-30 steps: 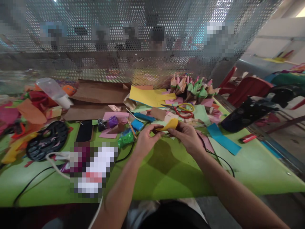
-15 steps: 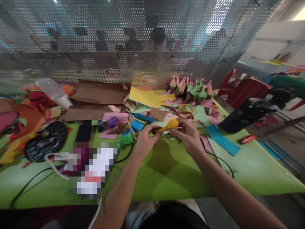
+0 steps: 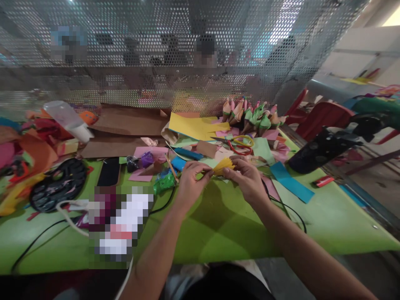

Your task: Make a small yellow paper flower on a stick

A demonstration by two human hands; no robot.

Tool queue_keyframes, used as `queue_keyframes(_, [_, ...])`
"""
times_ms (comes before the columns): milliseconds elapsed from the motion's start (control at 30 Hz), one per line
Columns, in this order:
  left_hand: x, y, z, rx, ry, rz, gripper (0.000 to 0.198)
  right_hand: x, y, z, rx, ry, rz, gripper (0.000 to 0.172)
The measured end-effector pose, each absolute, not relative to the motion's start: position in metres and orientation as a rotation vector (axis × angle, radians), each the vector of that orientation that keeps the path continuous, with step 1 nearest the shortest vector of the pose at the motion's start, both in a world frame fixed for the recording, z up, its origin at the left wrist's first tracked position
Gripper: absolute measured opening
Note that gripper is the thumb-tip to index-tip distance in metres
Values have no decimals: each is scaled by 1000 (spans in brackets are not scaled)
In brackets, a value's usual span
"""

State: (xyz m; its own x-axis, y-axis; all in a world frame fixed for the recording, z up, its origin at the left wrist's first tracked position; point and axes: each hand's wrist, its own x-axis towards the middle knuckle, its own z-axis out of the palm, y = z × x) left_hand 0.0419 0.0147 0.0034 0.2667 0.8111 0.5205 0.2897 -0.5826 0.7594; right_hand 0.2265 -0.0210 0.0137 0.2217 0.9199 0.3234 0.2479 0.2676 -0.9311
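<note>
Above the green tabletop [image 3: 225, 233], both hands hold one small piece of yellow paper [image 3: 223, 166], gathered to a narrow end on the left and fanning out with a jagged edge on the right. My left hand [image 3: 193, 183] pinches the narrow end between thumb and fingers. At the wider part, the thumb and fingers of my right hand [image 3: 246, 177] are closed on the paper. Just behind the hands lie scissors with red and yellow handles [image 3: 240, 146] among paper scraps. A green plastic-wrapped lump [image 3: 164, 182] sits left of my left hand.
Paper cones [image 3: 250, 112] stand in a bunch at the back right, beside yellow sheets [image 3: 196, 126]. To the right are a blue paper strip [image 3: 292, 182] and a dark bottle [image 3: 318, 150]. A phone [image 3: 108, 171] and black palette [image 3: 59, 185] lie left; a perforated metal screen [image 3: 140, 83] rises behind.
The yellow paper has tilted slightly and shows more of its fanned face. My left fingers have shifted a little along the narrow end. The view has moved slightly.
</note>
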Motion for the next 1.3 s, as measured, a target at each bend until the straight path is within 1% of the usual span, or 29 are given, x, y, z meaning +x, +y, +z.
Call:
queue_keyframes(233, [43, 15, 2, 2040, 947, 1286, 4, 227, -20, 10, -1235, -1296, 644, 29])
queue_keyframes(433, [44, 17, 0, 2047, 968, 1281, 6, 226, -20, 12, -1247, -1286, 649, 34])
queue_keyframes(533, [44, 17, -1, 2051, 960, 1277, 5, 226, -20, 13, -1251, -1296, 616, 35])
queue_keyframes(733, [43, 18, -3, 2024, 963, 1276, 6, 226, -21, 14, -1272, -1284, 660, 37])
queue_keyframes(867, [43, 19, -4, 2038, 969, 1272, 1, 227, -21, 14, -1282, -1301, 612, 35])
queue_keyframes(1300, [39, 22, -1, 2014, 996, 1261, 4, 229, -23, 13, -1288, -1260, 679, 31])
